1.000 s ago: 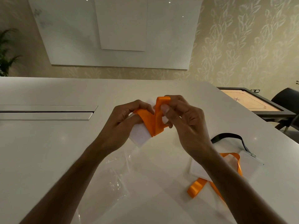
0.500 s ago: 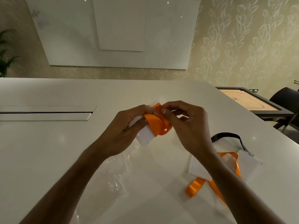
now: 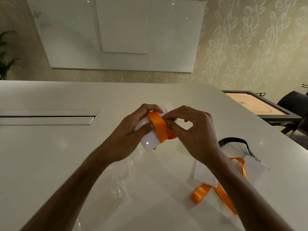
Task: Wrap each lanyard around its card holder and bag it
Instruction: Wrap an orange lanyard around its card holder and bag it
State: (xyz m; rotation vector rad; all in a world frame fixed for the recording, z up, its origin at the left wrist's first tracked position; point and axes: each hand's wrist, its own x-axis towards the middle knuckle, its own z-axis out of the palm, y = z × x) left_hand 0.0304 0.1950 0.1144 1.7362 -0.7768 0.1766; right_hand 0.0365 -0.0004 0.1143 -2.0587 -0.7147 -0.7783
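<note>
My left hand [image 3: 128,130] grips a white card holder [image 3: 149,140] above the table, thumb on top. An orange lanyard [image 3: 160,127] is wound around the holder's middle. My right hand [image 3: 191,130] pinches the lanyard's band against the holder's right side. Clear plastic bags [image 3: 116,185] lie flat on the table below my hands. To the right lie another white card holder [image 3: 205,174] with a loose orange lanyard [image 3: 201,192], and a further holder [image 3: 255,169] with a black lanyard [image 3: 236,140], partly hidden by my right forearm.
The white table [image 3: 50,155] has a long cable slot [image 3: 46,116] at the left. A carrom board table [image 3: 256,105] and a dark chair [image 3: 295,104] stand beyond the right edge. A plant [image 3: 5,55] stands at far left.
The lanyard loop that stood up between my hands has been drawn down flat around the card holder. The holder has tilted and both hands have shifted slightly.
</note>
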